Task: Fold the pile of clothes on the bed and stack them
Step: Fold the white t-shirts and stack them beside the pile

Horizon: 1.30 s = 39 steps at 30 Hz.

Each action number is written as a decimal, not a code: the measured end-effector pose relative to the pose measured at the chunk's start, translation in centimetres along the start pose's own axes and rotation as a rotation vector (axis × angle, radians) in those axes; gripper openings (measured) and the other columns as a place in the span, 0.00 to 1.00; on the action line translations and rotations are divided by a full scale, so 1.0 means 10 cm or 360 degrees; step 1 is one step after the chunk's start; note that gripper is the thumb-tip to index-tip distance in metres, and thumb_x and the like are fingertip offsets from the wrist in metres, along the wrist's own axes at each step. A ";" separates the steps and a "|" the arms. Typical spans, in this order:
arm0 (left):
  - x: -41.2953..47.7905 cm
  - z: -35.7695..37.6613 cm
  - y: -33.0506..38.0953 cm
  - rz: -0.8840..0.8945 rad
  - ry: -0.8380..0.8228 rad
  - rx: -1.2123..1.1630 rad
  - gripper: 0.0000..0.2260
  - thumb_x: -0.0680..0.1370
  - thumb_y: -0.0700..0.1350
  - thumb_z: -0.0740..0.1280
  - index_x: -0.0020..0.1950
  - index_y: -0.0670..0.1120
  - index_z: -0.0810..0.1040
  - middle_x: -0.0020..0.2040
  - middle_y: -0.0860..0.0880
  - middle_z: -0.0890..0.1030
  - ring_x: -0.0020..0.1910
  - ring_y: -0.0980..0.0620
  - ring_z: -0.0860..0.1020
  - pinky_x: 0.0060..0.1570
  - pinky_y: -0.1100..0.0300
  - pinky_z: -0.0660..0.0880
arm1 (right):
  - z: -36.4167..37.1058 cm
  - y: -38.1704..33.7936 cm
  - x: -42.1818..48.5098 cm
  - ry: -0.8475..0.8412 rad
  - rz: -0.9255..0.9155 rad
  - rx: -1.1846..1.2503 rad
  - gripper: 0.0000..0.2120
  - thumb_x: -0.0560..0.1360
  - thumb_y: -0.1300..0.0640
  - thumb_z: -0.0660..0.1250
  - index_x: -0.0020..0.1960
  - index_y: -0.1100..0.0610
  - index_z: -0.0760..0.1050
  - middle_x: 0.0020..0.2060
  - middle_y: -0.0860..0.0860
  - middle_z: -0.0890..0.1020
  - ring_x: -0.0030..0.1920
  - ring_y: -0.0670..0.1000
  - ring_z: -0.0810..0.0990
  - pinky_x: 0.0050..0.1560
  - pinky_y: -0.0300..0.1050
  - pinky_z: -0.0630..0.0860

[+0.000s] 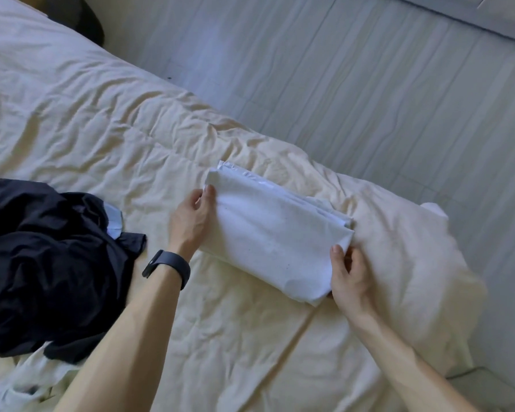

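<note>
With left hand [191, 223] and right hand [351, 278], pinching ends of folded cloth [274, 239], centre frame on bed [101, 114]; dark pile [42, 263] left.

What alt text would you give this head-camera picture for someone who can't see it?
The left hand and right hand grip opposite ends of a folded white garment on a cream bedspread near the bed's edge. A heap of unfolded dark clothes lies to the left; a dark band circles the left wrist.

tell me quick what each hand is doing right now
Left hand: grips the far-left edge of the folded white garment.
Right hand: pinches its near-right corner.
</note>
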<state>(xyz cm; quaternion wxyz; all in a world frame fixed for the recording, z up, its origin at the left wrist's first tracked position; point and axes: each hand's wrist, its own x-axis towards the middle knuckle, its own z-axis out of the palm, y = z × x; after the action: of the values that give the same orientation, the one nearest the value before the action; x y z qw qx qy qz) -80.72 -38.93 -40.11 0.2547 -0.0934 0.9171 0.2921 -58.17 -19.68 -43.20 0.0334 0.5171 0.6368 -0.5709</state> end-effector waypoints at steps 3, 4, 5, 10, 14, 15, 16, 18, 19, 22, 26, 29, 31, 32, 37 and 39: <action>-0.05 0.02 0.01 0.0017 0.0069 0.0046 0.21 0.80 0.67 0.55 0.58 0.55 0.79 0.59 0.48 0.83 0.55 0.47 0.78 0.54 0.52 0.73 | -0.06 -0.02 -0.02 0.0031 -0.0071 0.0002 0.10 0.82 0.47 0.64 0.48 0.52 0.75 0.41 0.46 0.83 0.44 0.46 0.82 0.47 0.48 0.78; -0.08 0.02 0.01 0.0043 0.0125 0.0040 0.21 0.81 0.67 0.55 0.57 0.55 0.79 0.57 0.49 0.83 0.52 0.49 0.77 0.49 0.54 0.71 | -0.07 -0.04 -0.02 0.0071 -0.0115 0.0007 0.10 0.83 0.47 0.64 0.45 0.51 0.74 0.38 0.43 0.83 0.40 0.41 0.80 0.43 0.41 0.76; -0.10 0.02 0.02 0.0067 0.0168 0.0017 0.20 0.81 0.67 0.56 0.56 0.55 0.79 0.54 0.50 0.83 0.51 0.49 0.77 0.46 0.56 0.69 | -0.07 -0.06 -0.02 0.0098 -0.0155 0.0000 0.10 0.83 0.47 0.64 0.44 0.49 0.73 0.37 0.39 0.82 0.39 0.38 0.79 0.40 0.34 0.73; -0.08 0.02 0.02 0.0010 0.0116 -0.0051 0.19 0.81 0.65 0.58 0.58 0.55 0.79 0.60 0.47 0.82 0.60 0.47 0.78 0.51 0.58 0.69 | -0.01 -0.07 0.06 0.0116 -0.0151 -0.0091 0.12 0.83 0.47 0.63 0.44 0.52 0.71 0.37 0.46 0.79 0.40 0.50 0.79 0.44 0.51 0.75; -0.20 0.05 0.08 0.0279 0.0437 0.0340 0.25 0.81 0.63 0.58 0.75 0.53 0.68 0.69 0.44 0.72 0.68 0.44 0.70 0.63 0.51 0.67 | -0.06 -0.14 -0.02 0.0265 -0.0275 -0.0084 0.23 0.80 0.40 0.64 0.60 0.60 0.71 0.51 0.53 0.80 0.54 0.58 0.80 0.52 0.46 0.74; -0.29 0.07 0.10 0.0460 0.0568 0.0526 0.27 0.81 0.63 0.59 0.77 0.52 0.65 0.73 0.44 0.68 0.70 0.44 0.67 0.67 0.49 0.64 | -0.07 -0.15 -0.08 0.0409 -0.0480 -0.0222 0.26 0.80 0.41 0.65 0.64 0.63 0.71 0.57 0.57 0.78 0.58 0.59 0.78 0.57 0.45 0.73; -0.39 0.11 0.10 0.0668 0.0603 0.0690 0.29 0.81 0.63 0.59 0.78 0.52 0.63 0.76 0.45 0.65 0.73 0.45 0.64 0.70 0.47 0.61 | -0.06 -0.16 -0.16 0.0530 -0.0728 -0.0408 0.26 0.80 0.44 0.65 0.66 0.65 0.71 0.61 0.60 0.76 0.61 0.60 0.76 0.62 0.46 0.71; -0.50 0.22 0.07 0.1039 0.0416 0.0936 0.29 0.81 0.62 0.57 0.80 0.53 0.60 0.80 0.48 0.59 0.78 0.48 0.58 0.76 0.45 0.53 | 0.06 -0.18 -0.29 0.0525 -0.1193 -0.0688 0.23 0.80 0.49 0.65 0.69 0.62 0.74 0.68 0.60 0.74 0.69 0.60 0.73 0.69 0.52 0.67; -0.51 0.27 0.05 0.1142 0.0293 0.1006 0.29 0.81 0.63 0.55 0.81 0.54 0.59 0.81 0.49 0.57 0.80 0.48 0.54 0.77 0.44 0.49 | 0.17 -0.20 -0.32 0.0439 -0.1320 -0.0807 0.22 0.80 0.50 0.64 0.71 0.58 0.74 0.71 0.58 0.73 0.73 0.59 0.71 0.72 0.55 0.64; -0.40 0.39 -0.02 0.1146 0.0061 0.1099 0.29 0.81 0.65 0.50 0.81 0.58 0.55 0.83 0.52 0.50 0.81 0.49 0.45 0.77 0.40 0.40 | 0.47 -0.23 -0.24 0.0204 -0.1323 -0.1159 0.25 0.81 0.44 0.60 0.78 0.47 0.68 0.79 0.53 0.64 0.80 0.56 0.59 0.78 0.66 0.52; -0.13 0.53 -0.10 0.1073 -0.0017 0.1145 0.32 0.79 0.69 0.48 0.81 0.63 0.48 0.83 0.54 0.45 0.81 0.48 0.39 0.76 0.36 0.37 | 0.53 -0.05 0.15 0.0084 -0.1324 -0.1436 0.33 0.79 0.33 0.58 0.81 0.42 0.59 0.82 0.52 0.56 0.82 0.57 0.52 0.78 0.68 0.47; -0.05 0.66 -0.19 0.1080 0.0027 0.1190 0.33 0.77 0.71 0.49 0.80 0.64 0.45 0.83 0.53 0.45 0.81 0.46 0.39 0.73 0.32 0.39 | 0.54 0.15 0.25 0.0111 -0.1374 -0.1565 0.36 0.78 0.28 0.55 0.82 0.41 0.55 0.83 0.53 0.53 0.82 0.60 0.49 0.78 0.68 0.45; 0.03 0.72 -0.23 0.1063 0.0022 0.1180 0.34 0.76 0.71 0.51 0.80 0.66 0.43 0.82 0.54 0.43 0.81 0.47 0.39 0.72 0.29 0.41 | 0.59 0.21 0.29 0.0165 -0.1372 -0.1587 0.37 0.78 0.28 0.55 0.82 0.42 0.55 0.83 0.54 0.53 0.82 0.62 0.49 0.78 0.69 0.45; 0.07 0.73 -0.25 0.1057 0.0009 0.1149 0.35 0.76 0.71 0.52 0.79 0.66 0.44 0.82 0.55 0.43 0.81 0.48 0.38 0.72 0.29 0.42 | 0.61 0.22 0.31 0.0178 -0.1375 -0.1589 0.37 0.77 0.27 0.55 0.82 0.42 0.55 0.83 0.54 0.53 0.82 0.63 0.49 0.77 0.69 0.45; 0.29 0.74 -0.37 0.1176 -0.0005 0.0934 0.35 0.73 0.72 0.57 0.79 0.66 0.53 0.82 0.55 0.49 0.81 0.48 0.41 0.70 0.27 0.45 | 0.71 0.29 0.32 0.0215 -0.1373 -0.1532 0.39 0.76 0.27 0.55 0.82 0.43 0.54 0.83 0.55 0.53 0.81 0.64 0.48 0.76 0.71 0.41; 0.34 0.73 -0.36 0.1181 -0.0014 0.0957 0.35 0.73 0.73 0.56 0.79 0.66 0.54 0.82 0.56 0.50 0.81 0.48 0.43 0.70 0.26 0.47 | 0.74 0.28 0.34 0.0194 -0.1335 -0.1527 0.39 0.76 0.26 0.53 0.82 0.43 0.53 0.83 0.55 0.51 0.82 0.64 0.47 0.76 0.70 0.39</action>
<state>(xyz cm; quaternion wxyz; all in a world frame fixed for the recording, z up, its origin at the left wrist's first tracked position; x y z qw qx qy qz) -79.45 -37.65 -48.78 0.1527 0.3194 0.9313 0.0853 -61.82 -23.71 -49.83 -0.0013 0.1832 0.9705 -0.1567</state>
